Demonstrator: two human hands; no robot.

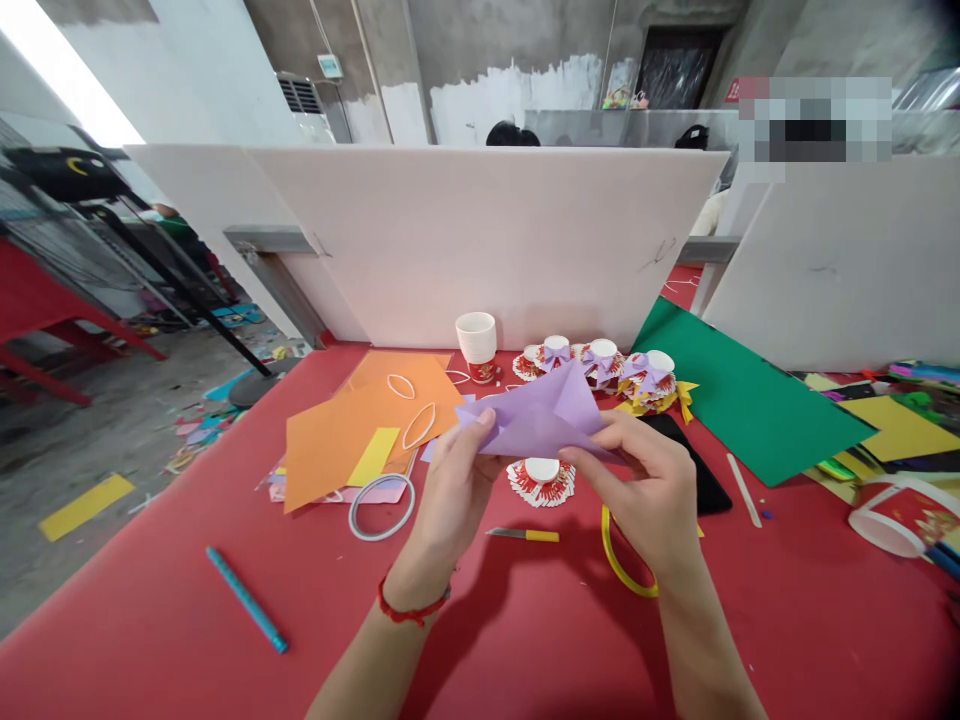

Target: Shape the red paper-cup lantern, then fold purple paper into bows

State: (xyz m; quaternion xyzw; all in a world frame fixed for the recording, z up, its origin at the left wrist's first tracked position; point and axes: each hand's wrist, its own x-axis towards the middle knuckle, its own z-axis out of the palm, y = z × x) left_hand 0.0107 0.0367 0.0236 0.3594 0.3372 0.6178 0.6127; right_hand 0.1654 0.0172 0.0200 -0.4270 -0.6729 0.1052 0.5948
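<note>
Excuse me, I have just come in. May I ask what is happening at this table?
A person is holding a purple paper over the red table, the left hand at one end and the right hand at the other. The paper is partly folded, with one flap standing up. Small cups with purple bows stand behind it; a knife lies nearer the person.

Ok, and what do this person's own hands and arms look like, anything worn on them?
Both the left hand and the right hand are ungloved. A thin red cord-like bracelet circles the left wrist; the right wrist shows nothing worn. No sleeves appear on the visible forearms.
</note>
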